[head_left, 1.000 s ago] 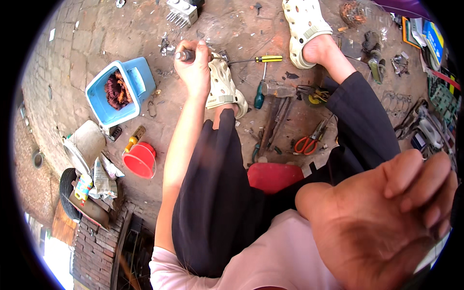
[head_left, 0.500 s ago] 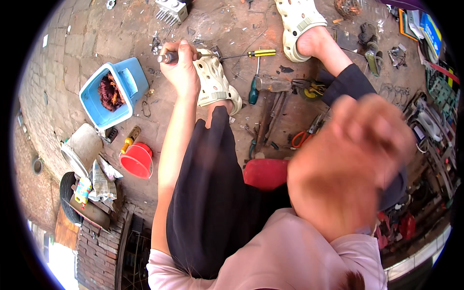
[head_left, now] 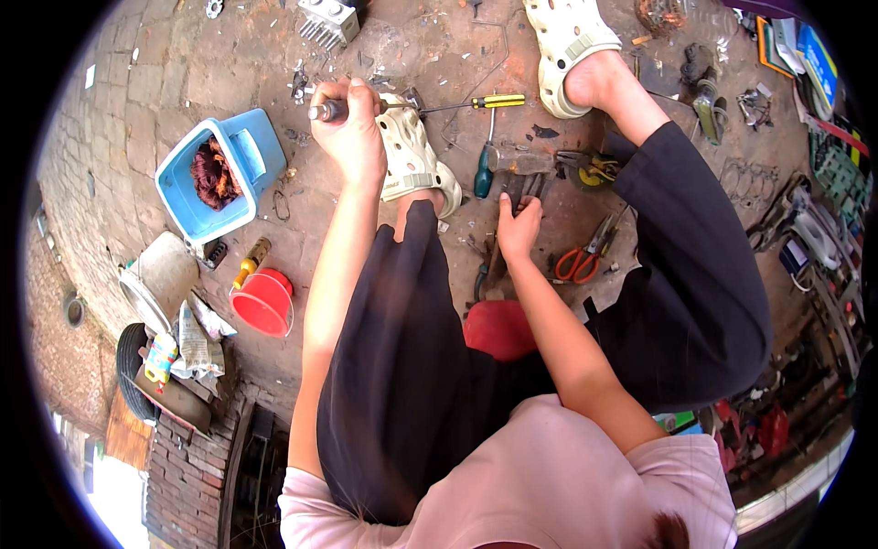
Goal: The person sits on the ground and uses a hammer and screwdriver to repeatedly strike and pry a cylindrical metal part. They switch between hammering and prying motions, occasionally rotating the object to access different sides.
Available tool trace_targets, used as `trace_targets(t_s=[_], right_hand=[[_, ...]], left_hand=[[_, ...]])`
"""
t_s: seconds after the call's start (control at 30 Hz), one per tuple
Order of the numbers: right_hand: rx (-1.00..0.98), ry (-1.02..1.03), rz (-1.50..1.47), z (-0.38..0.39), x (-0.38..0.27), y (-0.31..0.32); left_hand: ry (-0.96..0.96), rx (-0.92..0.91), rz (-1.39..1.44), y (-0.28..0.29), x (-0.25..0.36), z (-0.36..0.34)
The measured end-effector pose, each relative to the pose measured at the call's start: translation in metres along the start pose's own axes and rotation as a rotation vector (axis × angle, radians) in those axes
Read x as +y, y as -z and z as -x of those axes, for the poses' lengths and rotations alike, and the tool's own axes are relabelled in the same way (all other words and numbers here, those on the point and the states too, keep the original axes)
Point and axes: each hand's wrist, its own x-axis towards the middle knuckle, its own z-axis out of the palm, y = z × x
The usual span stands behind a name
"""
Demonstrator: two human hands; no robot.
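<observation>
My left hand [head_left: 352,128] is closed round the dark handle of a screwdriver [head_left: 329,111], whose shaft passes over my left clog [head_left: 407,142] towards a small metal part [head_left: 413,98]. That part lies by the clog's edge, where the tip is hard to make out. My right hand [head_left: 519,229] is low between my legs, its fingers curled over a dark metal bar [head_left: 526,187]. Just beyond it lies a hammer head [head_left: 521,161]. A yellow-and-black screwdriver [head_left: 498,101] and a green-handled screwdriver [head_left: 483,174] rest on the ground between my feet.
Orange-handled scissors [head_left: 578,265] and yellow-handled pliers [head_left: 599,170] lie right of my right hand. To the left stand a blue bin [head_left: 261,151] with reddish-brown coils inside and a red bucket [head_left: 265,302]. A finned metal block [head_left: 327,20] sits ahead. Tools and scrap crowd the right side.
My right hand has come down from a blurred, raised position at the right to the bars on the ground. My left hand keeps its hold on the screwdriver, almost unmoved.
</observation>
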Motion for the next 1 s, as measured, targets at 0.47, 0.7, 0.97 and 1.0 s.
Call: trace_targets(t_s=[0.47, 0.7, 0.97, 1.0], right_hand=[[0.099, -0.033, 0.007, 0.005, -0.050, 0.010], [-0.259, -0.061, -0.391, 0.013, -0.070, 0.060], [-0.500, 0.180, -0.507, 0.048, -0.193, 0.154], [-0.523, 0.361, -0.540, 0.046, -0.207, 0.163]], left_hand=[[-0.067, 0.048, -0.135, -0.006, -0.014, 0.008], [-0.122, -0.025, -0.347, -0.021, -0.006, 0.018], [-0.100, -0.161, -0.194, -0.032, -0.018, 0.023], [-0.118, -0.164, -0.206, -0.029, -0.018, 0.020]])
